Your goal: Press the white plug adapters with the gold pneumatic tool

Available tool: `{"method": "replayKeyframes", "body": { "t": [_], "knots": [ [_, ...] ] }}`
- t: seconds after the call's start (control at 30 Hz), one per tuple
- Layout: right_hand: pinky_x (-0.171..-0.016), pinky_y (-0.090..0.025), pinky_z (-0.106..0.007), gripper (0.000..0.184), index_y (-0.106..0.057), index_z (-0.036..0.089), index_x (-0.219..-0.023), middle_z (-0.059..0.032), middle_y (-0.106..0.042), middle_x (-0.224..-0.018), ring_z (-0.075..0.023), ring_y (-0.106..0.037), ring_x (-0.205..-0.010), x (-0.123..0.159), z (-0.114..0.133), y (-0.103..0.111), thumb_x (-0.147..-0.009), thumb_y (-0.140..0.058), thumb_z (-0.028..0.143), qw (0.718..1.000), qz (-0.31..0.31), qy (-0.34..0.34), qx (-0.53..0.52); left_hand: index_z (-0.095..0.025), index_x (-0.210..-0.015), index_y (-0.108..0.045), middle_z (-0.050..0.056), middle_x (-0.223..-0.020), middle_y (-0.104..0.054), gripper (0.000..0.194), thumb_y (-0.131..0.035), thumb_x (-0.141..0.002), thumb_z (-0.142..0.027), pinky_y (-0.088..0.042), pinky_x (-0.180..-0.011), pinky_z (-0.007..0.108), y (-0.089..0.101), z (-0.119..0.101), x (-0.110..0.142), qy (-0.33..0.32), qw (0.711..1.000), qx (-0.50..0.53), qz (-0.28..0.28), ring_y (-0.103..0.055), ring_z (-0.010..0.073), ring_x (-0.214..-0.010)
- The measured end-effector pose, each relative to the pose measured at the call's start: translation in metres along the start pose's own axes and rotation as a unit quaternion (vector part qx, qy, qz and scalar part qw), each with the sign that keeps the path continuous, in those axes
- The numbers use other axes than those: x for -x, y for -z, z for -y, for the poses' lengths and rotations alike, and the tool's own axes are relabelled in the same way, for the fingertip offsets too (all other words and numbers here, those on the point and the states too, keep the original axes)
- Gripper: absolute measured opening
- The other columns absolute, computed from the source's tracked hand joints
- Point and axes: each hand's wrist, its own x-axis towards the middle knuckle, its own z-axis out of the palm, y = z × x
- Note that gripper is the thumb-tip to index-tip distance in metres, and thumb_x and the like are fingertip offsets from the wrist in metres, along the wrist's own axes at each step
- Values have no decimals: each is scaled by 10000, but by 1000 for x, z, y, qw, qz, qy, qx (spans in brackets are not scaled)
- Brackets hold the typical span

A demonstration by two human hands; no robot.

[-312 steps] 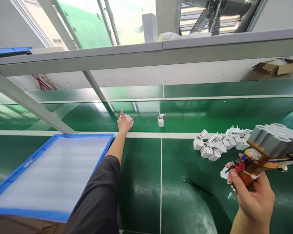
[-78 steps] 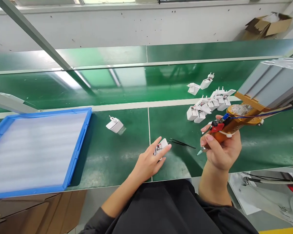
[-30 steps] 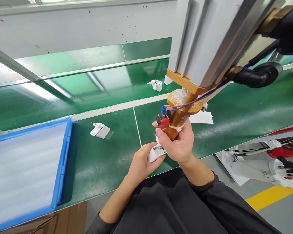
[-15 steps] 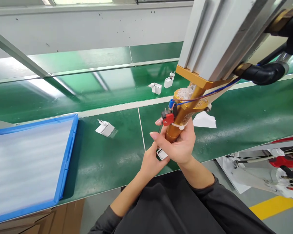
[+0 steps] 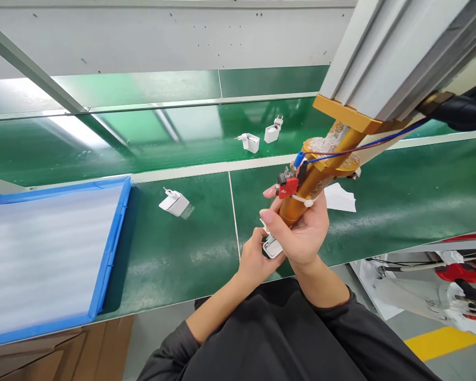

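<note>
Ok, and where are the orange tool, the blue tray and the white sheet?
Orange tool (image 5: pixel 313 185): head view, on its barrel.
Blue tray (image 5: pixel 108 254): head view, on its right rim.
White sheet (image 5: pixel 341 199): head view, on its bare middle.

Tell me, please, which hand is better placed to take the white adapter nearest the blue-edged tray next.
Left, probably: the left hand is nearer the white adapter, though holding a white case; the right hand grips the orange tool.
</note>
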Motion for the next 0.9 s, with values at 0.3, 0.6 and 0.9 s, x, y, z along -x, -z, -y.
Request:
{"method": "replayKeyframes", "body": {
  "t": [0.3,0.6,0.9],
  "knots": [
    [-399,-420,-228,183,-543,260,-1022,34,-642,-770,-83,-528,-462,-5,-14,17,-863,-626,296,994,8,-5,-104,-218,-962,-550,-28,-762,-692,289,-690,-773,-386,-481,-577,229,33,4,-1,117,993,23,24,-625,143,-607],
    [-434,-490,-252,242,-606,226,-891,42,-657,-716,-66,-504,-426,-11,-20,38,-741,-795,217,994,-98,-25,-38,-197,-904,-546,-57,-645,-562,287,-706,-763,-389,-361,-497,178,71,-13,19,161,969,171,79,-471,88,-536],
    [-357,-384,-210,248,-601,204,-870,58,-670,-689,-51,-479,-385,-15,-23,44,-725,-800,236,995,-102,-21,-9,-221,-992,-590,-15,-778,-657,281,-685,-791,-393,-444,-635,247,65,-3,10,135,989,7,60,-574,151,-675]
  ]
}}
